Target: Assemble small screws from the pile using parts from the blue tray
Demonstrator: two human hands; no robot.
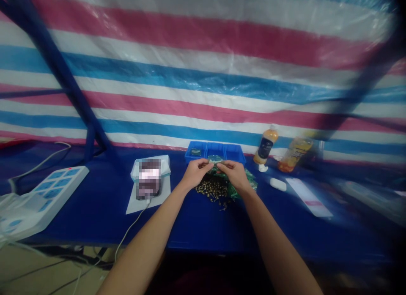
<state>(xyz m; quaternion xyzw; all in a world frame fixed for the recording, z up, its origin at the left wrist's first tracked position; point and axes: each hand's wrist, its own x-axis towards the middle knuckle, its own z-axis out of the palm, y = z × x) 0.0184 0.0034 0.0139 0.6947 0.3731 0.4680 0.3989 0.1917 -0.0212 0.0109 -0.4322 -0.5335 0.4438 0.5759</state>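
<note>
left hand (pixel 196 173) and right hand (pixel 233 176) pinched a small green packet (pixel 215 159)
the fingertips of both hands met on it, the hands close together, just in front of a blue three-compartment tray (pixel 192 149), above a heap of small gold-and-black pieces (pixel 212 192) and loose green sachets (pixel 250 178) on a blue table (pixel 95 210); a plastic bottle (pixel 265 145) stood right of the tray.

We're working in a makeshift workroom: a striped plastic tarpaulin (pixel 203 79) hangs at twelve o'clock behind a blue metal frame (pixel 60 79), with a power strip (pixel 53 193) at nine o'clock on the blue bench (pixel 95 219).
</note>
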